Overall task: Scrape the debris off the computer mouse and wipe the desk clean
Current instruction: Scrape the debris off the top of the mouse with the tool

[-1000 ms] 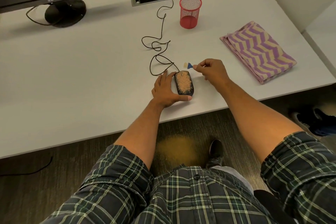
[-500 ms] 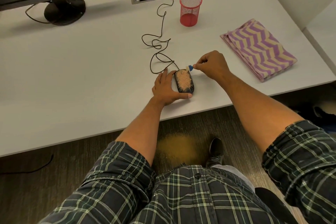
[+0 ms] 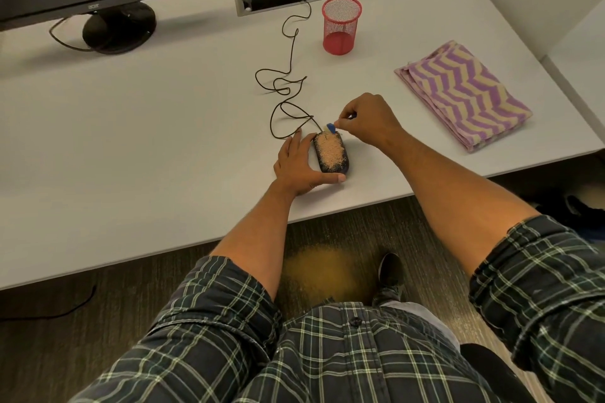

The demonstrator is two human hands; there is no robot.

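At the desk's near edge, your left hand (image 3: 299,167) braces the dark oval computer mouse (image 3: 331,153), fingers laid straight along its 9 o'clock flank and thumb pressed across its near end; the hand steadies the mouse and does not wrap it. A coat of fine tan grit covers the mouse's top. Your right hand (image 3: 370,121), at the mouse's 1 o'clock, pinches a small blue-handled scraper (image 3: 331,127), its tip meeting the far end of the shell. The mouse looks light, rigid and smooth, likely to skate on the pale grey laminate desk (image 3: 147,127) unless pinned, so hold it low on the sides, clear of the gritty crown. The loose grit will probably scatter easily. Beyond, the thin black cable (image 3: 288,88) coils toward 12 o'clock. Farther off, a folded purple-and-cream zigzag cloth (image 3: 465,91) lies at 2 o'clock, apart from both hands and not yet used for wiping.
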